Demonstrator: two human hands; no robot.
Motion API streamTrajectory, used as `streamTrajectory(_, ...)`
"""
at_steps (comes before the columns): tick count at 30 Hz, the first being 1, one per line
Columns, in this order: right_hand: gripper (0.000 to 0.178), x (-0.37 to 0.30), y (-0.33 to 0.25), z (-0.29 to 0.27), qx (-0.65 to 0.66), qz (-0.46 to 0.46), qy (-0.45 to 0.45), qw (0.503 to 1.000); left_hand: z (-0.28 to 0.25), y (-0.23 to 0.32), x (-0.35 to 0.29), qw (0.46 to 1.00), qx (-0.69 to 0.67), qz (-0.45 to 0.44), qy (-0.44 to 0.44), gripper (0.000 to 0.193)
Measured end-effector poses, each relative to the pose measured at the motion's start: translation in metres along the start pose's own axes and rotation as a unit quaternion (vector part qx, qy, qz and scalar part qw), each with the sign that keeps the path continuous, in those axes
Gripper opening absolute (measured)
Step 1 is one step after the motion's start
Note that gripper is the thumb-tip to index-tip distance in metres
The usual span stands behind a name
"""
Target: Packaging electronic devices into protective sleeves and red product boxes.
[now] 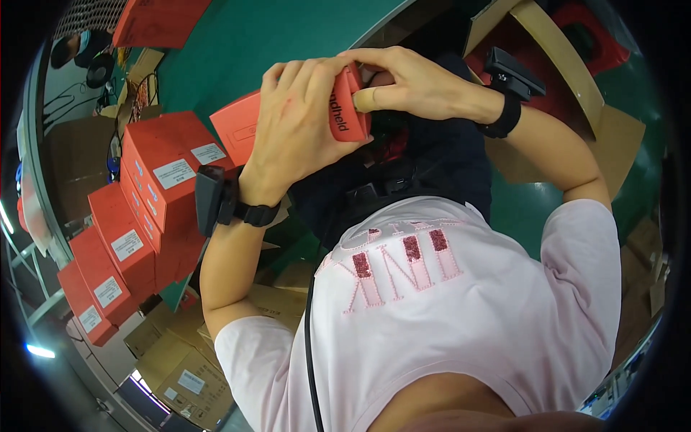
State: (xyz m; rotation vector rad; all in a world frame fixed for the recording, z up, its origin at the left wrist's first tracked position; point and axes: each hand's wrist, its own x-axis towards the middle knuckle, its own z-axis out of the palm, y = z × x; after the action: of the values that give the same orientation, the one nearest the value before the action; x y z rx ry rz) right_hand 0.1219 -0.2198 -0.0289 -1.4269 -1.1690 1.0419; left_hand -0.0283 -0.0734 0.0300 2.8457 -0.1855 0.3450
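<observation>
A red cardboard box (235,124) with dark lettering is tilted in front of me, above my lap. My left hand (294,124) lies across it with the fingers wrapped over its far side, gripping it. At the box's right end is my right hand (421,85), its index finger over the top corner and its thumb against the end face. The remaining fingers of that hand are curled and partly hidden. Part of the box's body is covered by my left hand, so what is inside cannot be seen.
Several red boxes (167,140) with white labels are stacked at the left. Another red box (160,21) lies on the green table (237,36) at the far left. An open brown carton (561,57) stands at the right. Brown cartons (183,367) sit at the lower left.
</observation>
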Motion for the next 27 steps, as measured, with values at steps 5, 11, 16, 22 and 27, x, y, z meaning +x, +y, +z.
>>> streamTrajectory(5,0.053,-0.001,0.003,0.002,-0.003,-0.011,0.013,1.0,-0.002,-0.003,0.001,1.0,-0.008,0.004,-0.03,0.085)
streamTrajectory(11,0.048,0.001,0.016,0.0,0.053,-0.026,0.044,0.997,-0.008,-0.011,0.0,0.997,-0.027,-0.059,-0.046,0.087)
streamTrajectory(16,0.05,0.007,0.022,-0.015,-0.054,-0.064,0.171,0.982,-0.01,-0.024,0.003,0.993,-0.005,-0.102,-0.057,0.09)
streamTrajectory(22,0.046,0.021,0.027,-0.022,-0.526,-0.333,0.021,0.782,-0.013,-0.039,0.009,0.994,0.052,-0.09,-0.033,0.093)
streamTrajectory(27,0.041,0.02,0.026,0.003,-0.273,-0.298,0.09,0.91,-0.025,-0.041,-0.004,0.976,-0.02,-0.204,-0.076,0.093)
